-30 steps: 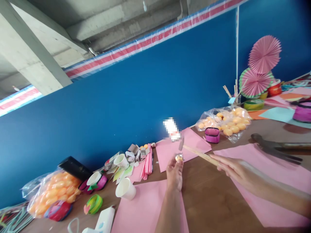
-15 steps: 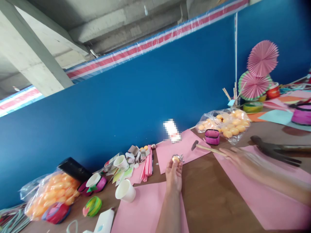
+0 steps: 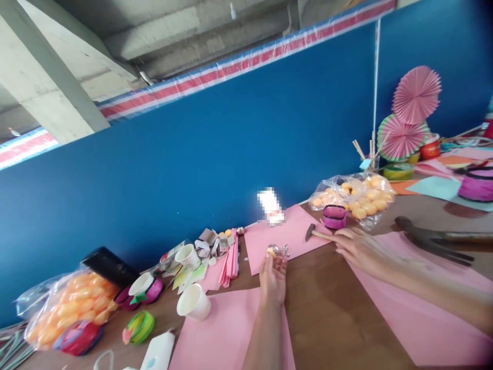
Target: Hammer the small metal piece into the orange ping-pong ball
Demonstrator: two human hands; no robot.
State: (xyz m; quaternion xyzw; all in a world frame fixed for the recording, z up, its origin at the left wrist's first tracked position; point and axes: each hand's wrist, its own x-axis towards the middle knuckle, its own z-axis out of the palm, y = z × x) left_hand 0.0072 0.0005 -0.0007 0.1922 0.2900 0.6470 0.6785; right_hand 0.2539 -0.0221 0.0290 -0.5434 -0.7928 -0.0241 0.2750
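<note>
My left hand (image 3: 272, 275) is closed, fingers up, around a small yellow-orange ball (image 3: 271, 252). Something shiny and silver shows at the top of this ball; I cannot make out whether it is part of it or lies behind. Just right of the fingertips, a few small silver beads (image 3: 285, 250) lie on a pink sheet (image 3: 259, 237). My right hand (image 3: 356, 249) has its fingers over the wooden handle of a small hammer (image 3: 320, 234), thumb below. The dark hammer head points left above the pink sheet, and the handle's far end is hidden under the hand.
A bag of orange balls (image 3: 372, 200) and a purple ring (image 3: 335, 217) stand behind the right hand. A large dark hammer (image 3: 435, 241) lies at right. White cups (image 3: 194, 302), paper strips (image 3: 231, 259) and another bag of balls (image 3: 73, 303) are at left. A blue wall (image 3: 215, 154) rises behind.
My right hand has slid left along the hammer handle, nearer the head. My left hand has tilted and shifted slightly left with the ball, so the loose beads show more clearly apart from it.
</note>
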